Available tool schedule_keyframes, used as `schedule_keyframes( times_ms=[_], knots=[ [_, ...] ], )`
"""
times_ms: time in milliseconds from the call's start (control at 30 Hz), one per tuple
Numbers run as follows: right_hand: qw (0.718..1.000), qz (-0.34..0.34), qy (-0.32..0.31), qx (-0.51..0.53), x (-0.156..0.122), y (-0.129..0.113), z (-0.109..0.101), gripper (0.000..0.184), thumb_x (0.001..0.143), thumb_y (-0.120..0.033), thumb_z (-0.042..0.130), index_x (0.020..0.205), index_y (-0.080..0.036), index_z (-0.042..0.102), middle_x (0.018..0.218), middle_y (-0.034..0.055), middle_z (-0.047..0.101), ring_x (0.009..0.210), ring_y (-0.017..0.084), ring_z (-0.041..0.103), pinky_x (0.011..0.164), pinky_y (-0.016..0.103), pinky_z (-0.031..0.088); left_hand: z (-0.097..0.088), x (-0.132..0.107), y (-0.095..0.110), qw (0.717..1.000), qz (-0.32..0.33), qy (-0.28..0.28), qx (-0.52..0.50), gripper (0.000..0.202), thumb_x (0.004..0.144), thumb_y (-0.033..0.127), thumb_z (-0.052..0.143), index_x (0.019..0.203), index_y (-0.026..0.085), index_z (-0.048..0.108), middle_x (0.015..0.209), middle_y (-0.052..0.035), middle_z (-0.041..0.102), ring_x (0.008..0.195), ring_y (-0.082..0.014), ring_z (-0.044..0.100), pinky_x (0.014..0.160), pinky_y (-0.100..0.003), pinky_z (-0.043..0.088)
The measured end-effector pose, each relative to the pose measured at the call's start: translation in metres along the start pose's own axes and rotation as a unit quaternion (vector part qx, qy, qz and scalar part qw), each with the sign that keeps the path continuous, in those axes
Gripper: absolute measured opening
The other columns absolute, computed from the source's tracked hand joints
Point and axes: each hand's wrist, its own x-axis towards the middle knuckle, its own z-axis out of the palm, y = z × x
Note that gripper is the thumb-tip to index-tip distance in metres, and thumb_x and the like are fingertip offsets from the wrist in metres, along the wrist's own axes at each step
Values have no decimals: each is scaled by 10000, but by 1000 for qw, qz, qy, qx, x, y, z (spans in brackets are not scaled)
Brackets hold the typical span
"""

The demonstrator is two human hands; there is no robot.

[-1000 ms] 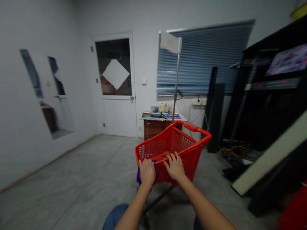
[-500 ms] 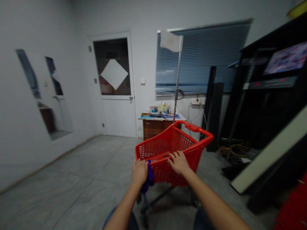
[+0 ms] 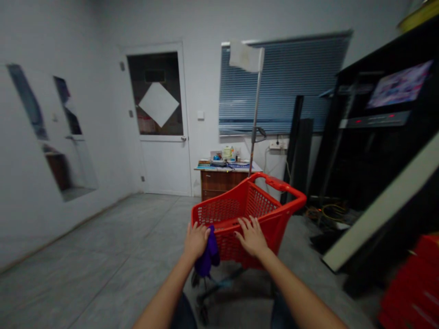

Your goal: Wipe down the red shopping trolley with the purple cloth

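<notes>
Your left hand (image 3: 196,242) is closed on a purple cloth (image 3: 208,256), which hangs just right of those fingers, outside the basket, against the near wall of the red plastic shopping cart (image 3: 274,214). Your right hand (image 3: 252,236) lies open, fingers spread on the near rim. The cart's long axis runs ahead from your fingertips, far end toward the wooden desk (image 3: 219,183).

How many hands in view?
2. The left hand is at the near left corner of the red cart, with a purple cloth hanging from it; the right hand is on the cart's near rim.
</notes>
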Motion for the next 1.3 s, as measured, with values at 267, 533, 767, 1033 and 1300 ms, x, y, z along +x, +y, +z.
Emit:
schedule_keyframes(
  times_ms=[267, 533, 767, 1033, 1300],
  knots=[
    [1000, 21, 12, 12, -8, -12, 12, 729, 954, -642, 223, 1494, -178, 381, 1547, 75, 375, 1466, 333, 150, 1200, 492, 14, 1, 16, 57, 1000, -11, 8, -13, 444, 1023, 333, 226, 1069, 222, 653, 1086, -82, 716, 1094, -223, 613, 1153, -499, 229],
    [1000, -2, 18, -1, -22, 12, -1, 752, 965, -615, 241, 1525, -114, 286, 1608, 91, 228, 1494, 245, 115, 1214, 424, 84, -1, 25, 38, 998, 4, -53, -22, 488, 1020, 397, 218, 1123, 231, 665, 1203, -83, 704, 1242, -269, 554, 1159, -550, 198],
    [1000, 7, 13, 9, -22, 7, -1, 804, 938, -673, 257, 1507, -110, 333, 1573, 90, 320, 1483, 300, 129, 1210, 498, 22, -4, 25, 41, 997, -44, -55, -4, 484, 1011, 320, 231, 1073, 170, 687, 1117, -144, 726, 1147, -295, 615, 1119, -588, 246],
    [1000, -16, 25, -9, -20, 24, -9, 747, 956, -631, 237, 1519, -146, 310, 1588, 68, 289, 1489, 245, 133, 1210, 452, 68, 1, 28, 86, 999, 27, -35, -25, 439, 1020, 395, 254, 1099, 250, 660, 1171, -64, 704, 1188, -236, 569, 1149, -519, 239],
    [995, 55, 77, -39, -17, 43, -14, 722, 969, -579, 223, 1482, -95, 383, 1555, 83, 359, 1482, 289, 135, 1209, 462, 51, -3, 20, 32, 998, -62, -24, -10, 441, 1015, 363, 252, 1158, 222, 645, 1194, -108, 689, 1199, -295, 557, 1105, -578, 279]
  ],
)
